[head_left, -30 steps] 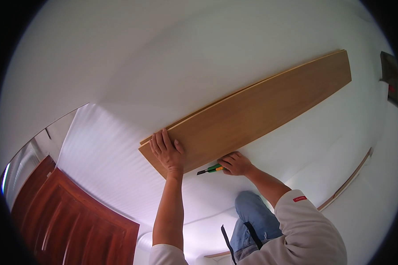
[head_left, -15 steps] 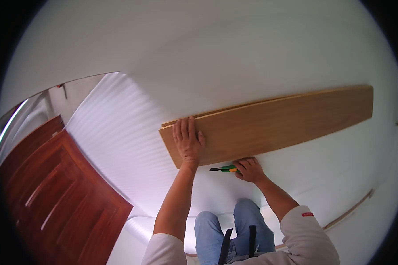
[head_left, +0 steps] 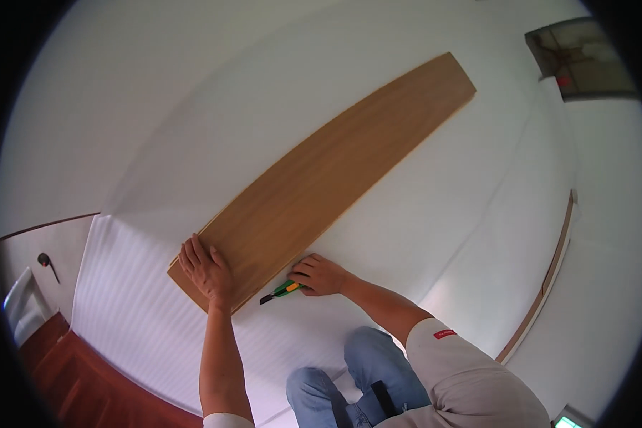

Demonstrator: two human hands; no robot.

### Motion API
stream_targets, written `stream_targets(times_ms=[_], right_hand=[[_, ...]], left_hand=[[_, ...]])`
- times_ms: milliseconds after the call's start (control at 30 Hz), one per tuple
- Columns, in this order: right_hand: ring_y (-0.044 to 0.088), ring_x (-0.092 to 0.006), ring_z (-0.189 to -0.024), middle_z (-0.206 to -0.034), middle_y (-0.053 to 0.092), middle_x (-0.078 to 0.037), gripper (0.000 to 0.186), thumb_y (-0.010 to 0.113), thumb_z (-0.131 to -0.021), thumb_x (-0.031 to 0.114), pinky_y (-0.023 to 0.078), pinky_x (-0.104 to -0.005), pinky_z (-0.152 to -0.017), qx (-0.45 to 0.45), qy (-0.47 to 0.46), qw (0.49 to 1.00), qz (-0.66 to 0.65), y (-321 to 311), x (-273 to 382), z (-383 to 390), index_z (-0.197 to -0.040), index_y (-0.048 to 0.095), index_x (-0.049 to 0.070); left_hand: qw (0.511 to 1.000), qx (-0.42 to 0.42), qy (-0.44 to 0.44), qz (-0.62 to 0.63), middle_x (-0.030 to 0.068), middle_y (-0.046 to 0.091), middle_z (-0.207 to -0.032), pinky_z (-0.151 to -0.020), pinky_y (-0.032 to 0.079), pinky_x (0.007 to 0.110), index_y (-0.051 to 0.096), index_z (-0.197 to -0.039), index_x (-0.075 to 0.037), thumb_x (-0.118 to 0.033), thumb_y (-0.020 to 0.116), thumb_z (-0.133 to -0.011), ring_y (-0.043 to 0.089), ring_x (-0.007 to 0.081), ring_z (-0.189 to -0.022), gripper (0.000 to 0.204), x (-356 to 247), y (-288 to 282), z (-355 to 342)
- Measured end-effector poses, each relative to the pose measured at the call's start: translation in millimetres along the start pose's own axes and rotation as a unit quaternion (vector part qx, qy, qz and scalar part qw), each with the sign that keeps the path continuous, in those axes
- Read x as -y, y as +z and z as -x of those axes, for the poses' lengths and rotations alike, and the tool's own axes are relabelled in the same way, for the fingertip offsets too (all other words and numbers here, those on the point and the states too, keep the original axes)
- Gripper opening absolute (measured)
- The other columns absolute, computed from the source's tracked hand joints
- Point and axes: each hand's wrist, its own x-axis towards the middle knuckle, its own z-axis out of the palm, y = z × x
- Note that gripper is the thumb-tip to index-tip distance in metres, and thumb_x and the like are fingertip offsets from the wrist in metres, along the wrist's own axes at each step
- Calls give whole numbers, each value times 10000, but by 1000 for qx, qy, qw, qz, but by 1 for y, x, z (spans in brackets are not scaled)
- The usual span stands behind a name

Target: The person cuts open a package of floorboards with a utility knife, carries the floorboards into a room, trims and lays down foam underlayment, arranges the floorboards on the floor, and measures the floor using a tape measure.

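A long wooden plank (head_left: 328, 164), apparently stacked on another, lies diagonally on white foam sheeting (head_left: 135, 307). My left hand (head_left: 205, 267) is pressed on the plank's near left end, fingers spread and fingertips at its far edge. Just off the plank's lower edge, my right hand (head_left: 317, 274) grips a green and yellow utility knife (head_left: 285, 289), its dark blade pointing left, toward the plank's left end. My bent knees (head_left: 371, 357) are below my hands.
A red-brown wooden door (head_left: 103, 381) lies at lower left. A small black tool (head_left: 44, 262) is on bare floor at the left. A long narrow strip (head_left: 538, 299) runs along the right. A dark rectangular opening or panel (head_left: 581, 53) is at upper right.
The view has swung, so the plank now runs more steeply toward the upper right and the door sits lower. My hands keep their places on the plank and knife.
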Motion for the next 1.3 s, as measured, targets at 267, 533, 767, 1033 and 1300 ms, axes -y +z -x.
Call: stream_targets(times_ms=[267, 533, 767, 1033, 1300], right_hand=[[546, -298, -1040, -1111, 583, -110, 419, 714, -782, 192, 450, -426, -919, -70, 172, 975, 124, -41, 18, 153, -1160, 605, 47], [518, -369, -1096, -1160, 569, -174, 509, 730, -815, 193, 428, -459, -973, -127, 489, 840, 196, -52, 72, 310, -1257, 544, 22], [506, -390, -1158, -1197, 574, -201, 475, 686, -856, 159, 421, -470, -1004, -204, 456, 864, 66, -40, 116, 236, -1280, 525, 16], [673, -269, -800, -857, 676, -135, 299, 599, -958, 300, 545, -367, -729, -281, 457, 822, -188, -87, 110, 198, -1056, 652, 22], [648, -216, -875, -1013, 660, -102, 385, 553, -977, 419, 542, -387, -748, -335, 536, 472, -615, -152, 170, 223, -1162, 594, 84]], left_hand=[[1000, -17, -4, -4, 184, 274, -1564, -1210, 175, 479, 361, -1476, -31, -290, 464, -1010, 236, 336, -1457, 543, 17, 7, 52], [974, 14, -223, 32, 223, 262, -1569, -1179, 207, 510, 352, -1484, -19, -378, 557, -980, 248, 385, -1443, 653, 45, -8, 191], [599, 130, -468, 636, -46, 484, -671, -579, 423, 241, 573, -903, -112, -372, 585, -996, 494, 86, -614, 276, 145, 0, 273], [605, 115, -382, 689, -25, 571, -739, -596, 442, 254, 527, -854, -121, -277, 641, -972, 529, 84, -624, 227, 48, -146, 313], [562, 275, -292, 723, 101, 710, -896, -727, 538, 319, 670, -1013, -8, -117, 688, -895, 664, 184, -770, 161, -76, -242, 446]])
